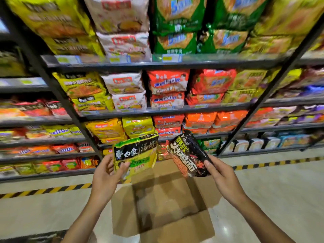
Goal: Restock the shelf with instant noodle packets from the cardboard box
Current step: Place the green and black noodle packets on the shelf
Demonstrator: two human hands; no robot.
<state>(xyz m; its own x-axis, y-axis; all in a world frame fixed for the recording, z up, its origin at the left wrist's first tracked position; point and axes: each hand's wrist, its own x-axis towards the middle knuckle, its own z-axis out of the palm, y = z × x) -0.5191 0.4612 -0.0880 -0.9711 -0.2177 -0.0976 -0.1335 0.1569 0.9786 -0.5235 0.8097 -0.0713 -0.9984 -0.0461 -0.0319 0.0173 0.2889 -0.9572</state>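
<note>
I see packed shelves [157, 109] above pale floor [280, 199] with striped hazard tape [43, 191]. The open cardboard box [163, 216], seemingly empty, sits below. My left hand [105, 174] grips a yellow-green noodle packet [136, 153]; my right hand [222, 174] holds a black noodle packet [187, 155].

**Floor and aisle markings**

A pale, glossy tiled floor [280, 199] runs along the aisle — reflecting the overhead light. A yellow-and-black hazard stripe [43, 191] is laid across it near the racks, continuing at the right — both stretches blurred.
</note>
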